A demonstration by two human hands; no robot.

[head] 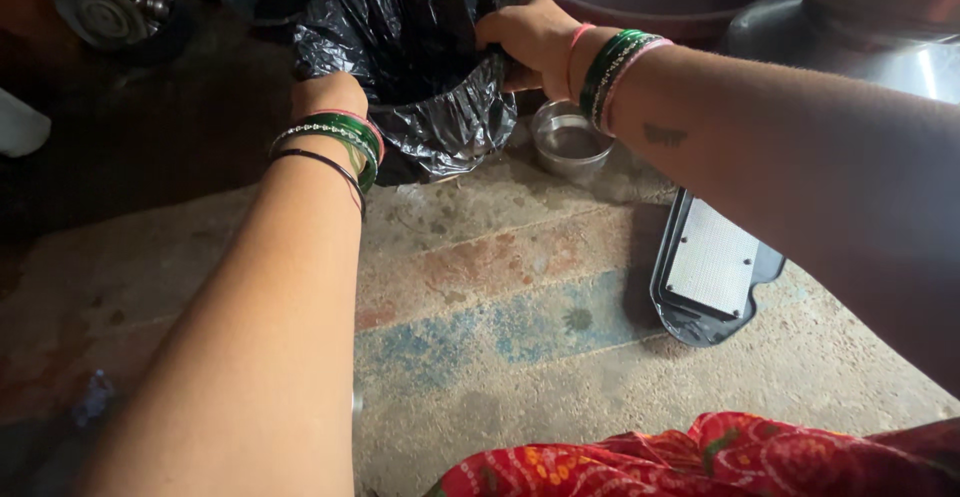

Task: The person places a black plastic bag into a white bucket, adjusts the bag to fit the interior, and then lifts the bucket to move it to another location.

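- The right hand (528, 39) is closed on the rim of a black plastic bag (420, 67). Its fingers pinch the thin, shiny plastic at the bag's right edge.
- The left hand (328, 94) is at the bag's left edge. Its fingers are hidden behind the wrist, so I cannot tell if they hold the plastic.
- The bag sits between the two hands. It is crinkly and wrinkled, and its round mouth is open.
- Both wrists wear smooth green bangles (612, 72), and a thin black thread goes round the left wrist.
- Just below the right hand stands a small round steel bowl (570, 142). It is shiny.
- Further below that hand, nearer the person, lies a flat grater (710, 272) with a black plastic frame and a grey bumpy metal plate.
- Under everything is a rough stone floor (520, 317) with faded red and blue patches.
- Nearest the person is red cloth (720, 457) with a bright pattern.
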